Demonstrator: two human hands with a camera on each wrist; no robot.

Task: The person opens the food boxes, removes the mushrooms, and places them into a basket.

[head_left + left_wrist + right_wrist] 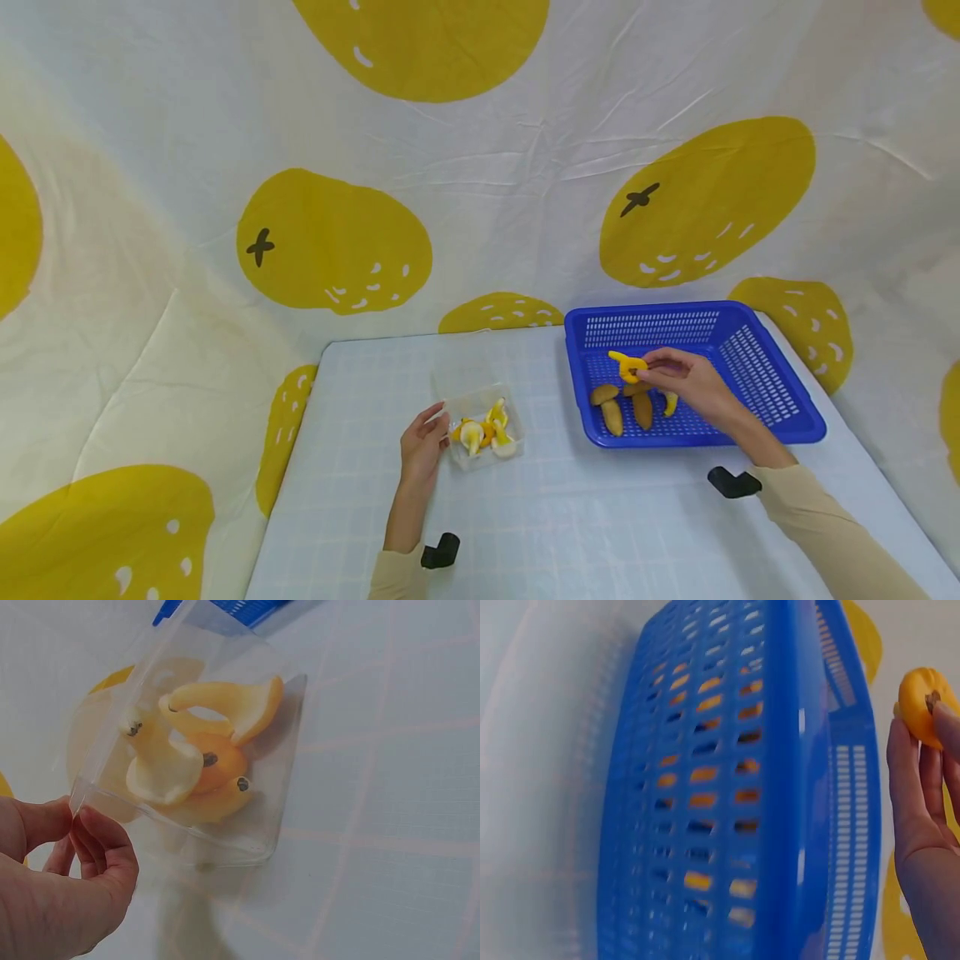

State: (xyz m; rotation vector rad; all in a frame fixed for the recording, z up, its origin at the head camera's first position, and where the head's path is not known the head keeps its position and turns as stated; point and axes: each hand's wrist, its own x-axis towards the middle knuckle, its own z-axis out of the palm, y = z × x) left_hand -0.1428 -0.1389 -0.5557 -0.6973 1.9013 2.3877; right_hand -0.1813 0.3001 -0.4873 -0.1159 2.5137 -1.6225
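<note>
A small rounded squash-like piece (922, 701), orange-yellow and smooth with soft lobes and a brown stem mark, is held up over the blue basket (798, 429). In the head view a narrow yellow spur sticks out from it; whether that belongs to it or to a second piece, I cannot tell. The right hand (693, 387) pinches the piece between thumb and fingertips, the gap closed down to its width.

The left hand (423, 446) has thumb and forefinger brought together on the edge of a clear plastic box (225, 849), the other fingers bent loosely beneath. The two hands are well apart. Inside the box lie pale yellow curved pieces (232, 701) with dark tips, crowded against a round orange piece (225, 761).

In the basket, below and beside the right hand, are two brown mushroom-shaped pieces (611, 412) and a curved yellow piece (670, 403). Box and basket both stand on the white checked bench (570, 525).
</note>
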